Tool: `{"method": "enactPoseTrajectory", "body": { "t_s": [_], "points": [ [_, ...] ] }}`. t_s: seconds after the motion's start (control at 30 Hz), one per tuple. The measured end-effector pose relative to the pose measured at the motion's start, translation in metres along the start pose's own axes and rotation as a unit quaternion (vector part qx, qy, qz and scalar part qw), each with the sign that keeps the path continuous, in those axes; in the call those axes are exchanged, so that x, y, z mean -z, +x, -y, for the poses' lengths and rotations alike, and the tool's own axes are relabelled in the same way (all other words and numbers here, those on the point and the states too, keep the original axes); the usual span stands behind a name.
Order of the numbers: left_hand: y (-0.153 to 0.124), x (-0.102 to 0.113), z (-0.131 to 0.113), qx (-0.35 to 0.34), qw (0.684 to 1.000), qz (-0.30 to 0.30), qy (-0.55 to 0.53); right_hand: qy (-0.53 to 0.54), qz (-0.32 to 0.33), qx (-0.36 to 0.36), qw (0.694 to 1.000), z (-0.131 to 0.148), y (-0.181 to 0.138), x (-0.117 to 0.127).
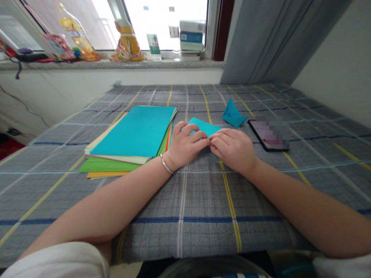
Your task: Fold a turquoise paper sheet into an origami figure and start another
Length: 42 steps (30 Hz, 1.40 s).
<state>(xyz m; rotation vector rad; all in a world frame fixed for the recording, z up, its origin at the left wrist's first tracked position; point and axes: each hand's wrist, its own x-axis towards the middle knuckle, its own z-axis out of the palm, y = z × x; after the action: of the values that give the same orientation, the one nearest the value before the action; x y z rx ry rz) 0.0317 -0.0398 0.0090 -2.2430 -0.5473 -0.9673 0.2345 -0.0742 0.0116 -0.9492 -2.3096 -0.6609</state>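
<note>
A small folded piece of blue paper (pixel 204 125) lies between my two hands, its upper part showing past my fingers. My left hand (pixel 188 142), with a silver bracelet at the wrist, is closed on the paper's near left side. From the right, my right hand (pixel 233 147) pinches the same paper near its lower edge. The fingertips of both hands meet at the near edge, and the lower part of the paper is hidden behind them. Just beyond my right hand stands a folded blue paper boat (pixel 232 114).
Left of my hands lies a stack of coloured paper sheets (pixel 135 131), blue on top. A phone (pixel 268 135) rests to the right on the checked tablecloth (pixel 203 200). Bottles, packets and boxes stand along the windowsill (pixel 101 65) behind.
</note>
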Motion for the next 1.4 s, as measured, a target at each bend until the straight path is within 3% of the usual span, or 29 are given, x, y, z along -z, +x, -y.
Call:
{"method": "enactPoseTrajectory", "body": {
  "t_s": [0.2, 0.5, 0.93, 1.4],
  "points": [
    [-0.001, 0.000, 0.004, -0.006, 0.999, 0.044, -0.002, 0.025, -0.009, -0.013, 1.000, -0.001, 0.000, -0.002],
    [-0.001, -0.003, 0.005, 0.014, 0.999, 0.005, -0.033, 0.046, -0.020, -0.019, 0.999, -0.005, 0.001, -0.001],
    [-0.001, -0.001, 0.008, 0.040, 0.996, 0.029, -0.071, 0.080, -0.027, -0.036, 0.996, -0.014, -0.003, 0.000],
    [-0.006, -0.004, 0.018, 0.084, 0.992, 0.037, -0.085, 0.111, -0.020, -0.048, 0.993, -0.042, -0.008, 0.014]
  ]
}}
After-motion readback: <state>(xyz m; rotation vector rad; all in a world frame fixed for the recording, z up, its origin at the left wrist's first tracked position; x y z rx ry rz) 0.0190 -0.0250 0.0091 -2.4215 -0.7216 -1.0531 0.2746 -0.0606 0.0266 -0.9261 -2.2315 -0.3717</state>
